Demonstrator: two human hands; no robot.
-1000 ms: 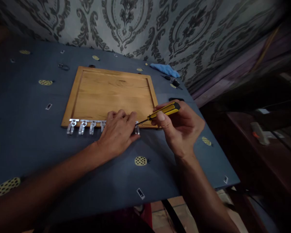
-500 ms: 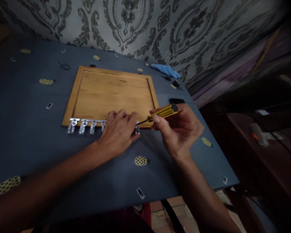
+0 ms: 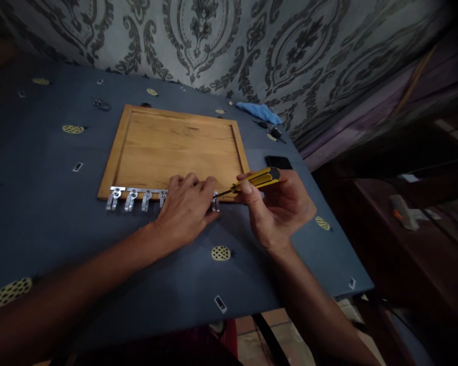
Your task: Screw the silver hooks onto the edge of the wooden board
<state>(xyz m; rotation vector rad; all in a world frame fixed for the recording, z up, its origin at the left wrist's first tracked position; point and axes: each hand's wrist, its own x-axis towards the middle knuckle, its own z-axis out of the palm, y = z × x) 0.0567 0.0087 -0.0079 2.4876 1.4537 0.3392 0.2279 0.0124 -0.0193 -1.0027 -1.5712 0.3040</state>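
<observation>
My left hand (image 3: pixel 187 208) lies palm-down at frame centre, fingers loosely bent, pressing the metal hook rail (image 3: pixel 133 195) without gripping it. My right hand (image 3: pixel 278 208) is closed round a yellow screwdriver (image 3: pixel 257 179), whose tip is at the rail's right end. The rail lies along the near edge of a wooden board (image 3: pixel 175 147) on the blue-covered desk (image 3: pixel 41 203). A black phone (image 3: pixel 278 161) lies just beyond my right hand, with patterned wallpaper (image 3: pixel 213 40) across the top. Since a second ago the right hand has sunk, uncovering the phone, while the left has stayed put.

Right hand (image 3: pixel 277 208) holds screwdriver (image 3: pixel 254 180) at hook rail (image 3: pixel 145 195).
</observation>
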